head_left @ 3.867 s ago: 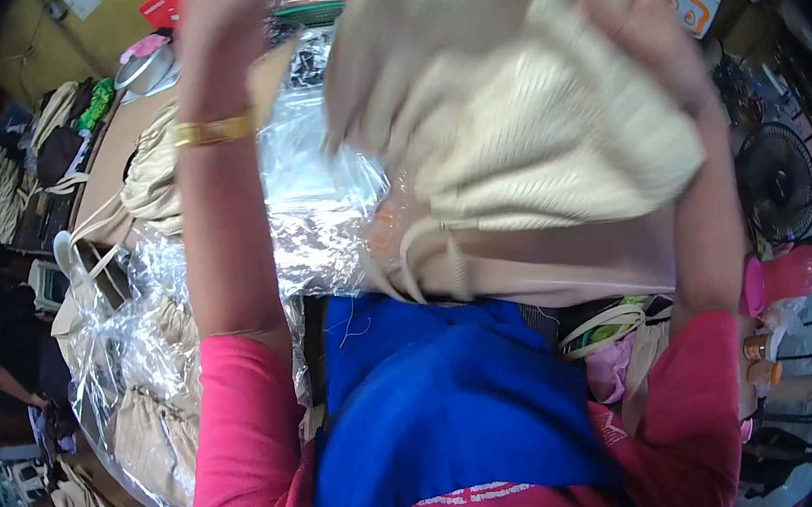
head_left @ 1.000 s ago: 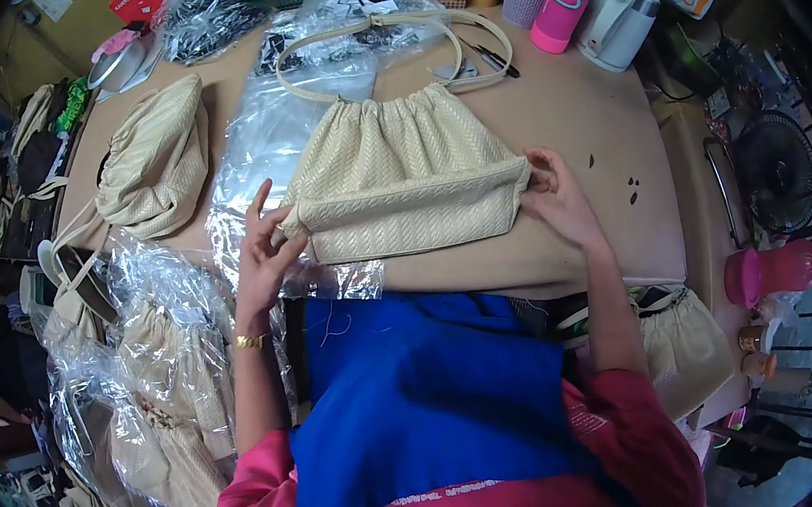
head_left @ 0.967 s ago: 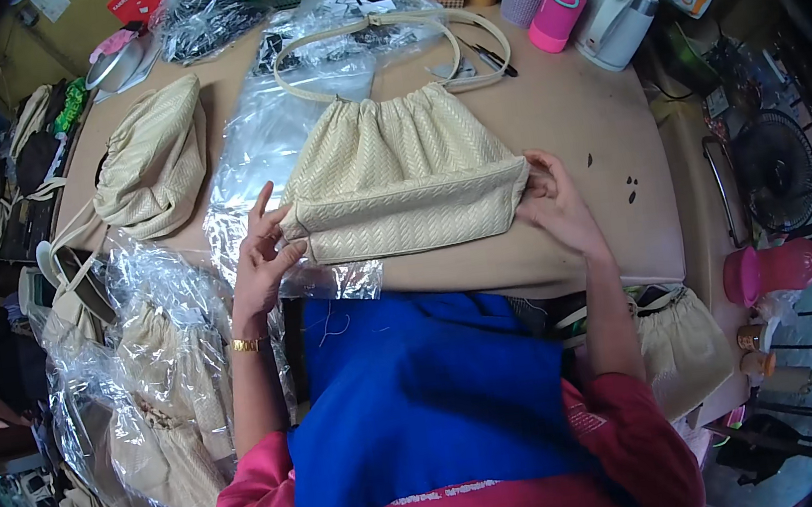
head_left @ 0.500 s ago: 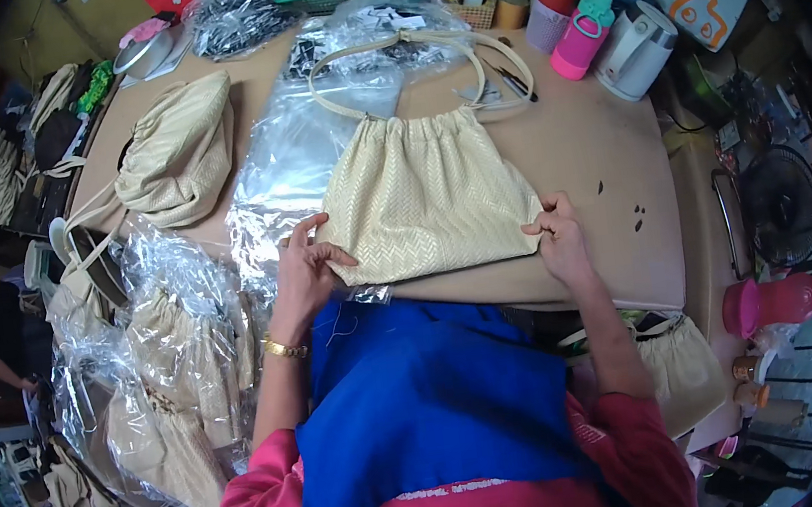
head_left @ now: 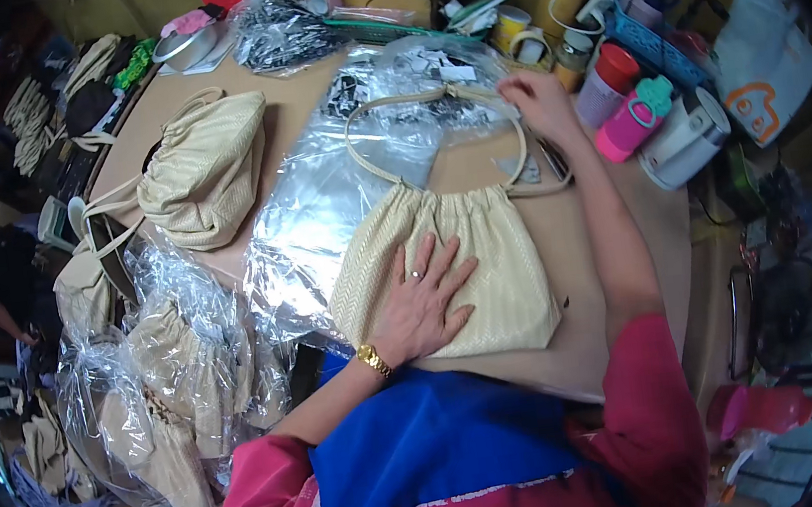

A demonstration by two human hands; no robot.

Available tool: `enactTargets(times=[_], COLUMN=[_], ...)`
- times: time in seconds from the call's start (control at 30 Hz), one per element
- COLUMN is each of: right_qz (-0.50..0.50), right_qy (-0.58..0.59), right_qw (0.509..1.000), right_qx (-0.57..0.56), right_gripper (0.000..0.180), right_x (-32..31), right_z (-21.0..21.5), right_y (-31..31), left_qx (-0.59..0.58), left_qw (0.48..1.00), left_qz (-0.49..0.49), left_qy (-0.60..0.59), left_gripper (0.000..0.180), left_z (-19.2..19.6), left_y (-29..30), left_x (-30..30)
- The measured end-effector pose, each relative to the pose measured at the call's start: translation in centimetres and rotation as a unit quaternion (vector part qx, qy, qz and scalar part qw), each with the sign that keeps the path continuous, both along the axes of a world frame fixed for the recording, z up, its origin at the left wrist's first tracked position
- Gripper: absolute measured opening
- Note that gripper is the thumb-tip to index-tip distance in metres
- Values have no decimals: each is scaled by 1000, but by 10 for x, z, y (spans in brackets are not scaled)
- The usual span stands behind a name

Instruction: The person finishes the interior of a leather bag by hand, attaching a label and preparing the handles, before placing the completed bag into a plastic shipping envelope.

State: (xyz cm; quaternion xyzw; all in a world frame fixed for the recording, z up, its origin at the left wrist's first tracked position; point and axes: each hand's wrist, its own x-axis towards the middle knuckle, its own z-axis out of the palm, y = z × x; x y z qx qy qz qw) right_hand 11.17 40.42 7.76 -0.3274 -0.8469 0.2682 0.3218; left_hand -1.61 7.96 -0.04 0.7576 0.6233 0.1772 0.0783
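A cream woven handbag [head_left: 465,247] with a gathered top lies on the table in front of me. My left hand [head_left: 429,301] rests flat on its front, fingers spread. The bag's strap [head_left: 379,104] loops away beyond it, over a clear plastic bag that holds small black and white pieces [head_left: 430,70]. At the strap's far right bend is my right hand [head_left: 539,103], its fingers curled together. What they hold, if anything, is hidden.
A second cream bag [head_left: 203,181] lies on the table [head_left: 616,250] at the left. Plastic-wrapped bags [head_left: 175,380] hang nearer me. Flat clear plastic sheets [head_left: 299,236] lie beside the handbag. A pink bottle [head_left: 627,123] and white kettle [head_left: 683,137] stand at the right.
Both hands have let go of the bag's lower corners. My left hand now lies on the bag's front; my right has reached far forward to the strap. The view has shifted.
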Motion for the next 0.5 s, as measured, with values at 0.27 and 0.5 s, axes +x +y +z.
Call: enactTargets(times=[0.27,0.5], right_qz=[-114,-54], right_qy=[-223,-203], right_qw=[964,971], right_qx=[87,113], right_gripper=[22,14], right_x=[-109,-101], right_z=[-87,4], right_y=[144,125], left_qx=[-44,-35], left_qw=[998,994], left_qz=[12,16], left_qy=[-52,-99], left_gripper=[60,57], left_z=[-2,-2], left_y=[2,3], left_x=[-4,-6])
